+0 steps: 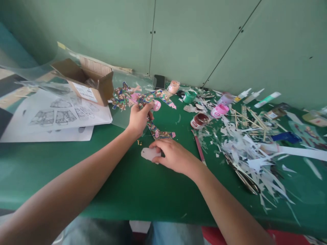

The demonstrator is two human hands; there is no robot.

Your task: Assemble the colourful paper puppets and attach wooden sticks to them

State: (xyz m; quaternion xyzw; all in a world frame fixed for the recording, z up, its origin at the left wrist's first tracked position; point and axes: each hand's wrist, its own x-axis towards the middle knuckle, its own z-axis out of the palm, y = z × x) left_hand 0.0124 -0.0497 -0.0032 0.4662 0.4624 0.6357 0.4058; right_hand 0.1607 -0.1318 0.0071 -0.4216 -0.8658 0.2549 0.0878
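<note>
Our right grip [172, 154] is pinched onto a white rounded piece [146, 154], thumb on its near side and fingers on its far side; a dark speck, perhaps a hole, shows toward its left end. We cannot tell whether it is one sheet or several. Our left grip [139, 119], farther off, is closed around part of a patterned cut-out figure [154, 95], some fingers hidden beneath. One bent limb [153, 129] runs from under that grip toward us and then to the right, its pink end just beyond our right knuckles. Between our forearms, just past the white piece's left end, lie a few small brass-coloured bits [139, 142], apart from both grips.

We judge the step in hand to be steadying the figure while the white piece is picked up or placed. The next move seems to call for a light pinch that won't bend the white piece, and care not to knock the brass-coloured bits.

Farther out on the green surface [114, 183], a slim pink tool [198, 147] lies to our right, a dark red jar [200, 121] stands beyond it, and scissors [242, 178] rest against white scraps [260, 165]. Leftward, a cardboard box [106, 92] stands at the back of printed sheets [20, 119].
</note>
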